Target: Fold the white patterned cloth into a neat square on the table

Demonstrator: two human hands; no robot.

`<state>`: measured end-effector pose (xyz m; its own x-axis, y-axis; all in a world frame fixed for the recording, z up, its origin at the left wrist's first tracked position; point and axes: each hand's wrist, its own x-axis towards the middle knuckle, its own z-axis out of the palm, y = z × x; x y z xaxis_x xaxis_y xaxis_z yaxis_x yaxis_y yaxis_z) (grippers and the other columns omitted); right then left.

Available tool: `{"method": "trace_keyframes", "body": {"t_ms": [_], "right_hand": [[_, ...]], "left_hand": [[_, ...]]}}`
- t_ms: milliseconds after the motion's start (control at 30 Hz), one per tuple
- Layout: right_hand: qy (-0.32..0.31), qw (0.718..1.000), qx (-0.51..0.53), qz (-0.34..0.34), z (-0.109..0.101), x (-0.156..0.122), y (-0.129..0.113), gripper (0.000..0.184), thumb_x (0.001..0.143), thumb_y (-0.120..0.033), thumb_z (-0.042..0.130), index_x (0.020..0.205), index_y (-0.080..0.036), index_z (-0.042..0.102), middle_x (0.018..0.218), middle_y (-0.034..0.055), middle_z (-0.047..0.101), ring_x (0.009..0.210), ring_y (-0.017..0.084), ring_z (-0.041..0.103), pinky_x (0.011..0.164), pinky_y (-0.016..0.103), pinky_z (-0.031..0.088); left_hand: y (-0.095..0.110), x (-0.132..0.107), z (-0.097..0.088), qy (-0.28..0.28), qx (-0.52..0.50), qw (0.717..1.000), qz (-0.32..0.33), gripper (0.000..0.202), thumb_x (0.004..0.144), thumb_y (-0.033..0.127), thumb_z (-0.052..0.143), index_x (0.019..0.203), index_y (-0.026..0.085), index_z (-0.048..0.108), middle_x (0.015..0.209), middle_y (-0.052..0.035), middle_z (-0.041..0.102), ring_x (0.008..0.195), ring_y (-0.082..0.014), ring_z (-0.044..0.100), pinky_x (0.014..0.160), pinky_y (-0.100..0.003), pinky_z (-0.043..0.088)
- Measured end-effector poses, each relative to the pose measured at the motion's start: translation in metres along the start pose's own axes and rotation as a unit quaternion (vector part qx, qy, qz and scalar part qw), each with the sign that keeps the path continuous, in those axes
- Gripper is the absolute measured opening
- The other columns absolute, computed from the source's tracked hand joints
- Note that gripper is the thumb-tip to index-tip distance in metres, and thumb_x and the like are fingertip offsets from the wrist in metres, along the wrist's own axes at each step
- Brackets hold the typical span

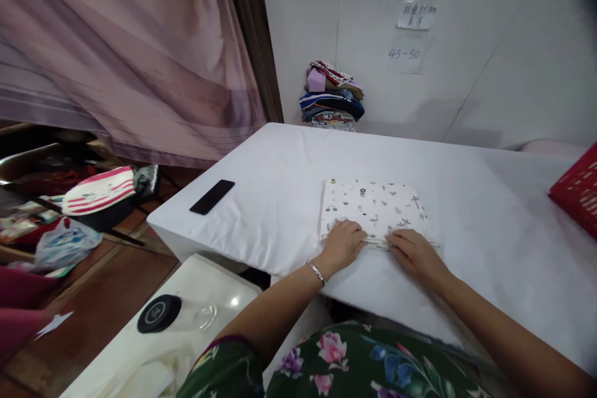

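Note:
A folded white cloth with small printed figures [375, 206] lies flat on a table covered in white sheet [489, 217]. My left hand [344, 242] rests on the cloth's near left edge, fingers curled onto it. My right hand [413, 250] presses on the near right edge, its fingers bent and pinching the hem. A silver bracelet [317, 272] circles my left wrist. Both hands sit close together at the front of the cloth.
A black phone [212, 196] lies at the table's left corner. A stack of folded clothes [332, 96] stands against the far wall. A red basket [578, 189] sits at the right edge. A white cabinet top with a black round lid [159, 313] is below left.

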<state>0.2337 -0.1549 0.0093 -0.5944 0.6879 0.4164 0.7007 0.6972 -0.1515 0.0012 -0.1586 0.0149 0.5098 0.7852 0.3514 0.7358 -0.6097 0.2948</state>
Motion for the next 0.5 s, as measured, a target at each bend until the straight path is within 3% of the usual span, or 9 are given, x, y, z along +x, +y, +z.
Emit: {"method": "trace_keyframes", "body": {"t_ms": [267, 500], "right_hand": [[0.029, 0.999, -0.005, -0.015, 0.006, -0.01, 0.002, 0.023, 0.087, -0.021, 0.047, 0.103, -0.017, 0.064, 0.098, 0.0108, 0.063, 0.09, 0.022, 0.057, 0.076, 0.037, 0.048], [0.055, 0.998, 0.005, 0.002, 0.011, -0.02, -0.003, 0.028, 0.086, -0.019, 0.047, 0.112, -0.019, 0.059, 0.105, 0.0111, 0.061, 0.097, 0.024, 0.055, 0.082, 0.041, 0.046]], "left_hand": [[0.0, -0.01, -0.001, 0.032, 0.018, 0.999, -0.02, 0.017, 0.09, 0.031, 0.048, 0.088, 0.02, 0.06, 0.089, -0.0033, 0.058, 0.088, -0.0174, 0.048, 0.078, -0.034, 0.035], [-0.034, -0.042, -0.026, 0.053, -0.011, 0.994, -0.094, 0.018, 0.088, 0.031, 0.05, 0.098, 0.021, 0.061, 0.097, -0.0052, 0.059, 0.094, -0.0192, 0.049, 0.083, -0.036, 0.039]]}}
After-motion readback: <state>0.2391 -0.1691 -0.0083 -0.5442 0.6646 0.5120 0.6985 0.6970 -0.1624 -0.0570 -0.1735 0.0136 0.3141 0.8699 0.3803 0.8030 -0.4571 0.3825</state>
